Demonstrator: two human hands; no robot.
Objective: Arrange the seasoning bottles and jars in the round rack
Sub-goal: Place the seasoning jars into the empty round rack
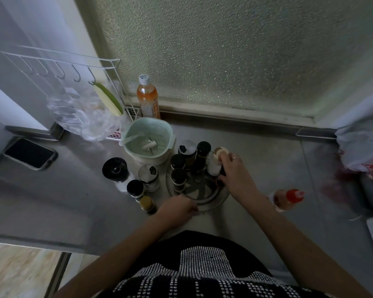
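- Head view, looking down: a round rack sits on a steel desk, partly filled with upright bottles along its far side.
- Right hand rests at the rack's right edge, fingers curled around a white jar, its long axis upright.
- Left hand touches the rack's near rim, fingers closed; whether they pinch the rim is unclear.
- Loose jars stand just left of the rack, nearer the left hand.
- A red-capped bottle lies blurred on the right, behind the forearm.
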